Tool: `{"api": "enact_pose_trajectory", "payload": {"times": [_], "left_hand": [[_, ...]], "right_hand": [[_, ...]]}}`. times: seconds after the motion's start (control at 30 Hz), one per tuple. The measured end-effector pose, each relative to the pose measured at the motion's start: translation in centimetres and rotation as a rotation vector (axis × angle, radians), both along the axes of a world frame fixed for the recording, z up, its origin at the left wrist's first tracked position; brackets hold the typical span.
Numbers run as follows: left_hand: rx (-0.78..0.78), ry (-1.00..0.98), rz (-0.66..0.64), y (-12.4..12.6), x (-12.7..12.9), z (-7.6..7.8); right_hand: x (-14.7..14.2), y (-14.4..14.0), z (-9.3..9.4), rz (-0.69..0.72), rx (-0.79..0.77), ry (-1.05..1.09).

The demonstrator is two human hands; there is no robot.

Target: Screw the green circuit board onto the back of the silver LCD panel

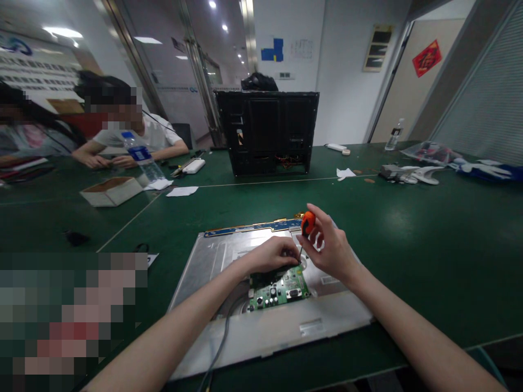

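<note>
A screwdriver (308, 223) with a short orange and black handle stands nearly upright in my right hand (330, 245), its thin shaft pointing down at the upper right corner of a green circuit board (281, 291). My left hand (278, 253) is bent over the board's upper edge, fingers pinched together beside the screwdriver tip. What those fingers hold, if anything, is hidden. Under the board lies a silver metal display panel (204, 272), flat on the table, with a blue circuit strip (249, 227) along its far edge. A grey cable (225, 332) runs from the board toward me.
On the green table (429, 245) a black monitor housing (267, 133) stands upright beyond the panel. Farther left are an open box (112, 193), a water bottle (141, 155) and paper scraps. Gloves (411, 174) lie at the right. Two people sit across at the left.
</note>
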State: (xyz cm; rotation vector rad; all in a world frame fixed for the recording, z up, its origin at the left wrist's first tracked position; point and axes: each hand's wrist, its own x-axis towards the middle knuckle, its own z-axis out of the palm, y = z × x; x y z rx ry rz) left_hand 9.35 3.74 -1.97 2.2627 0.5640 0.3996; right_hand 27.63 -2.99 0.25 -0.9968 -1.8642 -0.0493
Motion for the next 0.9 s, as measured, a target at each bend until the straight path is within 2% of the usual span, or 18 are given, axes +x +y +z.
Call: {"api": "enact_pose_trajectory", "payload": {"times": [0.27,0.4,0.9], "left_hand": [[-0.046,-0.002,-0.001,-0.11,-0.07,0.31],[-0.065,-0.007,-0.001,-0.15,-0.11,0.4],[-0.039,-0.003,0.018,-0.1,-0.13,0.33]], "right_hand": [[0.22,0.18,-0.22,-0.038,0.034,0.032],[0.23,0.17,-0.15,-0.014,0.045,0.026],[0.3,0.21,-0.27,-0.026,0.04,0.024]]}}
